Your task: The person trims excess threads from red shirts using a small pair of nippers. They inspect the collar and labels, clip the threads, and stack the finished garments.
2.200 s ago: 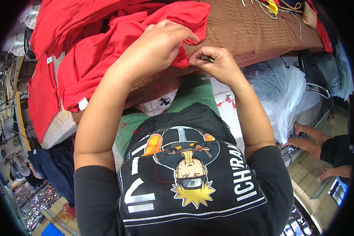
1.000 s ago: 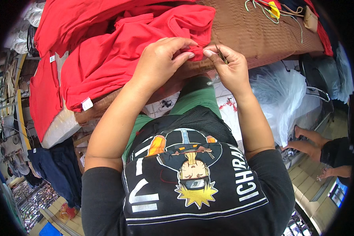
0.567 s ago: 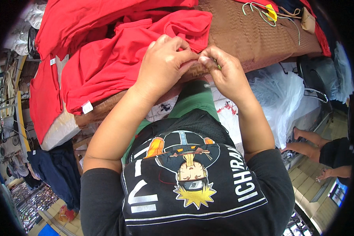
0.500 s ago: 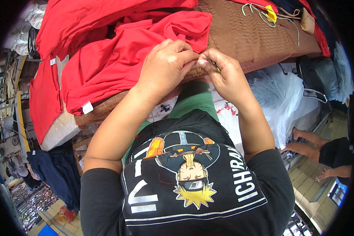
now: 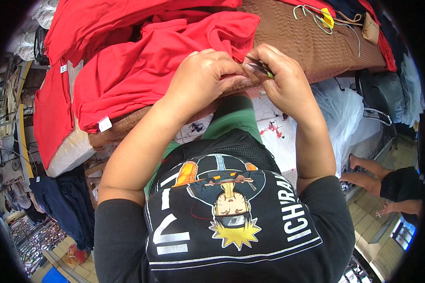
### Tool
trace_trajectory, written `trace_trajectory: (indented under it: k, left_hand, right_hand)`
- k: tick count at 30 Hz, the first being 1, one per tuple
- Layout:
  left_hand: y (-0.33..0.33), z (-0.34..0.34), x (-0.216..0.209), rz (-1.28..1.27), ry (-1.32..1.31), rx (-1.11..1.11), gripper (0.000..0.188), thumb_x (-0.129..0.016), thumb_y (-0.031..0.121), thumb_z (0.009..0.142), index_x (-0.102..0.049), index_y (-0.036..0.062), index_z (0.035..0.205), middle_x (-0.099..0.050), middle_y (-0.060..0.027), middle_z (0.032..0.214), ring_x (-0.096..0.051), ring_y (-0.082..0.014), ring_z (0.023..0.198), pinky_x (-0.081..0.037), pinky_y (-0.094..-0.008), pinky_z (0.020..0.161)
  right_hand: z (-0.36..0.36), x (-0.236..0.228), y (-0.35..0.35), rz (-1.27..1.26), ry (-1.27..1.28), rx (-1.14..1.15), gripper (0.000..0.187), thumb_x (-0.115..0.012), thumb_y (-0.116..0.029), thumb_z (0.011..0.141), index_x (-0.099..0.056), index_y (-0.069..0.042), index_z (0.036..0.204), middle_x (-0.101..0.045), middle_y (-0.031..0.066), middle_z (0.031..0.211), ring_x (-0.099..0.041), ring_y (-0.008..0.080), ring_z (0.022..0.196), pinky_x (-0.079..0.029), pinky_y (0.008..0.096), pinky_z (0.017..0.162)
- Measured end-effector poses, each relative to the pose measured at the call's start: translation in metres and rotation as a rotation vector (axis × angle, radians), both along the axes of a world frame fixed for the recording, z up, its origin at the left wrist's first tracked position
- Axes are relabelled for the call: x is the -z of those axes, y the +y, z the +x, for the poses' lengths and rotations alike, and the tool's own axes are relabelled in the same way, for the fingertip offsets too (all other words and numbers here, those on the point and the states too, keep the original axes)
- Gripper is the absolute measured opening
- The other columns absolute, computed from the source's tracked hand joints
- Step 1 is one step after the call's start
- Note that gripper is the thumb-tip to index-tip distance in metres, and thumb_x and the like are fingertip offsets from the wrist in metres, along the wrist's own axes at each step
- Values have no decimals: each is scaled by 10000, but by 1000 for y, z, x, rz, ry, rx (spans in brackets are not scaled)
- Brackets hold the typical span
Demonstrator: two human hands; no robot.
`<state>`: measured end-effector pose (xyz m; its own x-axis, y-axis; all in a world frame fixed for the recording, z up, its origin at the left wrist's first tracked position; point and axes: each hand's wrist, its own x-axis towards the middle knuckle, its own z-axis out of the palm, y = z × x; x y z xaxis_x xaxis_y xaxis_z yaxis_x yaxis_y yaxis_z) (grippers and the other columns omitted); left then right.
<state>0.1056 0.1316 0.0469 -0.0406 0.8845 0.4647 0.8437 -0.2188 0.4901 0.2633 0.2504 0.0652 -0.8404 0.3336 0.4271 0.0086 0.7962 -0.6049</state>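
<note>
- Two bare hands met over the near edge of a brown woven table cover [image 5: 316, 42], just above the person's chest.
- The left hand [image 5: 200, 78] was curled into a loose fist, its fingers bunched tight on a fold of the red garment [image 5: 141, 70] at the cloth's lower right corner.
- The right hand [image 5: 283, 80] sat just beside it, knuckles touching or nearly so; its fingers were pinched narrow around a small dark tool with a green part [image 5: 259, 68], which poked out toward the left hand.
- What kind of tool it was could not be told; only a short length of it showed between the fingertips.
- The red garment lay spread over the table cover to the left, with a white label [image 5: 105, 124] hanging at its lower edge, and more red cloth [image 5: 52, 113] draped down the table's side.
- A yellow tag on cords [image 5: 327, 18] lay at the far right of the table cover, well apart from the hands.
- A clear plastic bag [image 5: 344, 113] sat below the table's right edge.
- Another person's bare legs [image 5: 373, 170] showed on the tiled floor [image 5: 378, 236] at the lower right.
- Dark blue clothes [image 5: 61, 203] hung at the lower left.
</note>
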Motion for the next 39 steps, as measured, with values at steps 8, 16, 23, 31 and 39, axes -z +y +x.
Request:
trace_trajectory:
  k: [8,16,23,31,39]
  left_hand:
    - [-5,-1,-10,-325,-347,-166,166,-680,190,885,-704,33,933,-690,-52,752,-608,-73,678,-492,-244,650]
    - [-5,-3,-10,-298,-406,-154,184,-651,171,909,-672,-3,964,-698,-48,782,-615,-63,738,-499,-242,686]
    - [-4,-1,-12,-301,-277,-146,157,-646,151,906,-666,8,967,-711,-76,804,-663,-99,739,-516,-255,677]
    - [-4,3,-8,-270,-159,-168,160,-669,176,885,-668,30,950,-704,-98,799,-680,-153,710,-518,-272,646]
    - [-3,2,0,-241,-187,-167,155,-660,174,892,-667,27,942,-708,-98,806,-691,-159,728,-524,-276,647]
  right_hand:
    - [10,-12,6,-38,-54,35,288,-688,-212,826,-605,-27,1030,-655,151,953,-638,356,892,-499,398,782]
    - [20,-13,18,-33,-140,-71,177,-649,-150,834,-632,-25,957,-647,168,885,-634,354,835,-495,401,729]
    - [12,-10,20,26,-154,-141,154,-644,-147,830,-632,-36,936,-650,156,828,-634,349,786,-490,413,678]
    - [6,-10,20,43,-217,-152,152,-670,-159,810,-631,-46,905,-656,154,812,-638,349,790,-492,417,678]
    - [6,-4,18,-9,-193,-149,169,-683,-168,806,-629,-41,903,-668,152,834,-651,342,805,-502,412,684]
